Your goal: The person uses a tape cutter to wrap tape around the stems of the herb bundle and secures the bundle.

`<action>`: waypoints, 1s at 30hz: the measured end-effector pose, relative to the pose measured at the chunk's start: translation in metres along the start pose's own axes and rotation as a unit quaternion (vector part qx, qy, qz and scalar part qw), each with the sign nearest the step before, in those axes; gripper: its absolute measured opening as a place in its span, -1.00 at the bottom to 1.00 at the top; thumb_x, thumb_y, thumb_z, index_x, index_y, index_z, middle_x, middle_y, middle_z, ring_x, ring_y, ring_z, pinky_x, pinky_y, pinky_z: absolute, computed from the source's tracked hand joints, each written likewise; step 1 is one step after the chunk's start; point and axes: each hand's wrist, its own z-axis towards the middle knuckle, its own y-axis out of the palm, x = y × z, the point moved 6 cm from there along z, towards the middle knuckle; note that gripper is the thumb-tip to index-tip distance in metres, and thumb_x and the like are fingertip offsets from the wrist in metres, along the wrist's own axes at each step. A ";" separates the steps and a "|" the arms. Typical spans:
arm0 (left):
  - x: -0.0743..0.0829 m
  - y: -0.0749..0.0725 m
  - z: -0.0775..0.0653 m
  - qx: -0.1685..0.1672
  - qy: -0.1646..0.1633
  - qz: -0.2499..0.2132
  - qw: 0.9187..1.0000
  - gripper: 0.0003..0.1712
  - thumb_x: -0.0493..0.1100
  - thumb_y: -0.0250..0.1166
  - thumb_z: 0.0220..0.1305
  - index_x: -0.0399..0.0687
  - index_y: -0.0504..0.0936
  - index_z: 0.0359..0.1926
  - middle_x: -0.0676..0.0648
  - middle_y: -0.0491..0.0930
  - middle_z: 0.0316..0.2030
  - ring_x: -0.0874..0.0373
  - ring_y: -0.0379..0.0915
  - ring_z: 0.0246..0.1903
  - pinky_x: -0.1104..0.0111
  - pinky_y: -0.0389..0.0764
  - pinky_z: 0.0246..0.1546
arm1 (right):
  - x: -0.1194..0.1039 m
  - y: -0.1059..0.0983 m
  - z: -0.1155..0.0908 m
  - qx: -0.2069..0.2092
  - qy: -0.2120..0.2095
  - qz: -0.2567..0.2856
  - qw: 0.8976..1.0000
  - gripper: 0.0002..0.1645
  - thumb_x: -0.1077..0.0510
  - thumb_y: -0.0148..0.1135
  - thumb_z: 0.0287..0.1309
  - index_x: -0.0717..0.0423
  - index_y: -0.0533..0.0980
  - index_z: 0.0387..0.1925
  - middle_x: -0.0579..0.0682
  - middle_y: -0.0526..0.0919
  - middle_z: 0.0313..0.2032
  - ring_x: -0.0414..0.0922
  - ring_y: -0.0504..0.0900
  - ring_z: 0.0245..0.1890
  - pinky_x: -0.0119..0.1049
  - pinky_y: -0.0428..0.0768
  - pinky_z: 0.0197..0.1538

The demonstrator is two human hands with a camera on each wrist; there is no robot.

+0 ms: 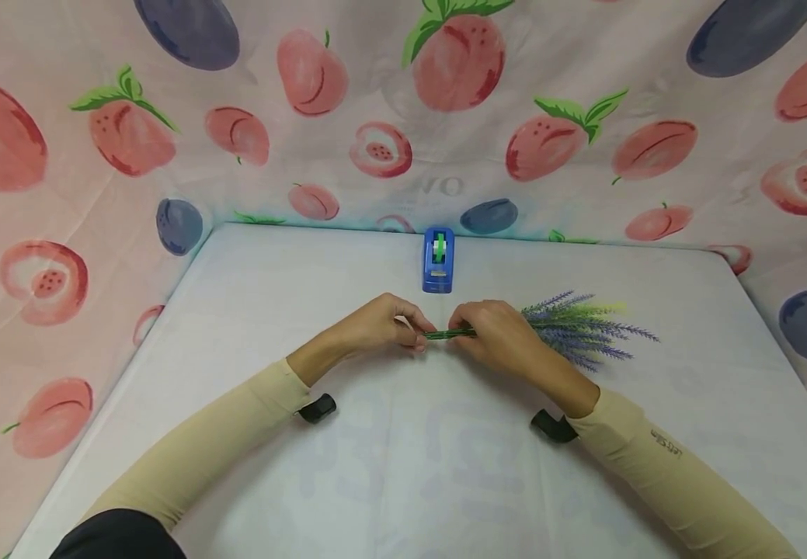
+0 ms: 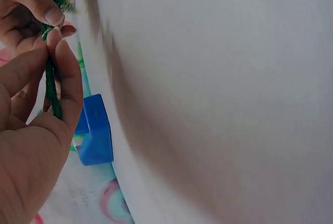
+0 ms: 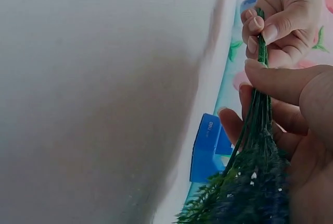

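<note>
A bunch of artificial lavender (image 1: 588, 330) with purple and yellow-green sprigs is held level above the white table, its blooms to the right. My left hand (image 1: 384, 324) pinches the green stem ends (image 2: 52, 91) between thumb and fingers. Further up, my right hand (image 1: 497, 332) grips the same stems (image 3: 260, 112), close to the left fingertips. In the right wrist view the blooms (image 3: 244, 198) spread out below that hand. Beyond the hands stands a blue tape dispenser (image 1: 438, 260) with a roll of green tape; neither hand touches it.
The white table (image 1: 438, 466) has raised patterned cloth walls (image 1: 382, 85) with printed fruit at its back and sides. Black wrist-worn devices (image 1: 553, 426) hang under both forearms, near the tabletop.
</note>
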 end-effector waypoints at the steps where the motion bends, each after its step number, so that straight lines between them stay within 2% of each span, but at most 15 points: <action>1: 0.000 0.000 0.000 0.000 0.000 0.003 1.000 -0.80 -0.42 0.33 0.29 -0.30 0.75 -0.08 -0.15 0.74 -0.25 0.13 0.67 -0.34 0.19 0.71 -0.14 | 0.000 0.000 0.000 -0.001 -0.001 0.002 1.000 -0.84 0.15 0.54 0.09 0.03 0.70 -0.29 -0.12 0.73 -0.38 -0.15 0.63 -0.39 -0.15 0.61 -0.23; 6: -0.001 -0.001 0.002 -0.006 0.003 0.030 1.000 -0.79 -0.43 0.26 0.35 -0.33 0.75 -0.06 -0.15 0.75 -0.28 0.10 0.68 -0.33 0.19 0.72 -0.14 | -0.003 -0.002 -0.001 0.006 -0.021 -0.007 1.000 -0.85 0.14 0.55 0.08 0.05 0.72 -0.30 -0.11 0.75 -0.40 -0.14 0.68 -0.40 0.11 0.58 0.13; 11: 0.000 -0.002 0.002 -0.007 0.004 0.041 0.999 -0.78 -0.38 0.27 0.38 -0.36 0.74 -0.02 -0.15 0.75 -0.33 0.05 0.68 -0.31 0.21 0.72 -0.14 | -0.005 -0.003 -0.001 0.006 -0.030 -0.022 0.999 -0.87 0.13 0.52 0.13 0.05 0.74 -0.28 -0.10 0.75 -0.39 -0.13 0.69 -0.38 0.15 0.54 0.18; 15: 0.000 -0.003 0.003 -0.010 0.008 0.044 0.999 -0.76 -0.37 0.25 0.40 -0.38 0.73 0.00 -0.16 0.76 -0.33 0.04 0.70 -0.29 0.22 0.72 -0.15 | -0.006 -0.003 -0.001 -0.002 -0.031 -0.036 0.999 -0.86 0.12 0.47 0.19 0.05 0.75 -0.22 -0.08 0.77 -0.32 -0.07 0.72 -0.26 0.23 0.44 0.29; 19: 0.000 -0.003 0.003 -0.007 0.008 0.045 0.999 -0.76 -0.38 0.23 0.42 -0.39 0.72 0.01 -0.19 0.76 -0.31 0.05 0.71 -0.30 0.23 0.73 -0.16 | -0.007 -0.002 0.000 -0.001 -0.036 -0.064 0.997 -0.87 0.10 0.41 0.27 0.05 0.75 -0.21 -0.07 0.76 -0.28 -0.05 0.72 -0.19 0.24 0.42 0.31; 23: 0.001 -0.004 0.003 0.005 0.009 0.054 0.998 -0.77 -0.38 0.22 0.43 -0.34 0.74 0.00 -0.24 0.75 -0.28 -0.01 0.71 -0.30 0.19 0.73 -0.18 | -0.008 -0.003 0.001 0.012 -0.045 -0.087 0.995 -0.85 0.08 0.37 0.30 0.05 0.75 -0.24 -0.07 0.76 -0.31 -0.06 0.73 -0.21 0.23 0.44 0.29; 27: 0.005 -0.004 0.004 0.021 0.024 0.081 0.996 -0.77 -0.36 0.21 0.44 -0.24 0.76 -0.02 -0.24 0.75 -0.28 -0.06 0.71 -0.30 0.18 0.72 -0.23 | -0.008 -0.004 0.000 0.028 -0.053 -0.094 0.994 -0.85 0.07 0.40 0.27 0.05 0.76 -0.26 -0.07 0.76 -0.35 -0.06 0.73 -0.25 0.22 0.48 0.26; 30: 0.007 -0.005 0.003 0.035 0.036 0.115 0.992 -0.78 -0.34 0.23 0.43 -0.17 0.77 -0.03 -0.17 0.77 -0.26 0.02 0.67 -0.29 0.25 0.68 -0.26 | -0.006 -0.004 0.001 0.041 -0.062 -0.092 0.993 -0.87 0.09 0.44 0.22 0.06 0.77 -0.29 -0.08 0.76 -0.41 -0.07 0.72 -0.32 0.17 0.54 0.18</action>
